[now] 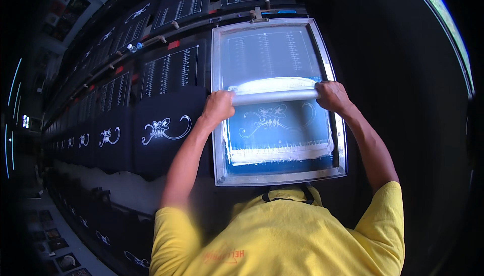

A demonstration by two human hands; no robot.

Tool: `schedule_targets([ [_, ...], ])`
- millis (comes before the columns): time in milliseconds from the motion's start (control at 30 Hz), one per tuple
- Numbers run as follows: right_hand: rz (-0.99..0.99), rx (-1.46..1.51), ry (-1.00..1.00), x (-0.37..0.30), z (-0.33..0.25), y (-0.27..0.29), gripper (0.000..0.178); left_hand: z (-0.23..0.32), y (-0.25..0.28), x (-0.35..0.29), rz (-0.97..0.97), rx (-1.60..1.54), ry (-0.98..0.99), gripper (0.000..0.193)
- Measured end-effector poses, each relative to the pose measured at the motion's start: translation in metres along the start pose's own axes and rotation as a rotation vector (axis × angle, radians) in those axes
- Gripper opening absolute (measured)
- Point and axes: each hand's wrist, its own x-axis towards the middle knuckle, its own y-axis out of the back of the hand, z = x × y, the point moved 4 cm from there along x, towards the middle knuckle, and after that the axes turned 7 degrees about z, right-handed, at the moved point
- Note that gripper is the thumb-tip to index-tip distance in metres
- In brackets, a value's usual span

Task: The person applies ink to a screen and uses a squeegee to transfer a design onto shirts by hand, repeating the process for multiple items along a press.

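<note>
My left hand (220,105) and my right hand (333,96) are closed round the two ends of a squeegee (276,97) with a pale, bar-like handle. It lies crosswise over a screen printing frame (219,155) with a metal rim. White ink (277,84) is heaped along the squeegee's far side. Between the squeegee and the near rim, the blue mesh (275,137) shows a scrolling design with a star. A thick white ink band (282,153) crosses the mesh close to the near rim. The squeegee's blade edge is hidden.
Left of the frame, a long row of boards carries dark fabric (164,129) printed with the same white scroll design. Ruler-like white markings (164,71) show on the boards. A rail (151,41) with small knobs runs behind them. A second row of printed dark pieces stands beyond it.
</note>
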Motion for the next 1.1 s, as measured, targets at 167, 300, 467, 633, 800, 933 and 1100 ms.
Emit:
schedule_targets([
  [167, 0.031, -0.008, 0.001, 0.013, -0.003, 0.006, 0.019, -0.004, 0.005, 0.009, -0.072, -0.028, 0.096, 0.027],
  [300, 0.126, -0.058, 0.029, 0.009, -0.008, 0.029, 0.017, 0.003, 0.022, 0.008, 0.078, -0.028, 0.041, 0.029],
  [467, 0.251, 0.022, 0.096, -0.064, -0.022, 0.016, 0.013, 0.037, 0.015, -0.060, 0.180, -0.018, -0.034, 0.026],
  [633, 0.245, 0.027, 0.078, -0.138, -0.048, -0.001, 0.021, 0.067, -0.010, -0.139, 0.222, -0.012, -0.009, 0.031],
  [800, 0.230, 0.025, 0.096, -0.173, -0.050, -0.027, 0.035, 0.079, -0.042, -0.172, 0.203, 0.013, -0.020, 0.035],
  [933, 0.093, 0.066, 0.056, -0.189, -0.050, -0.052, 0.062, 0.077, -0.063, -0.188, 0.068, 0.038, 0.045, 0.045],
  [1100, -0.052, 0.080, 0.007, -0.197, -0.062, -0.049, 0.076, 0.078, -0.070, -0.196, 0.047, 0.124, 0.018, 0.049],
])
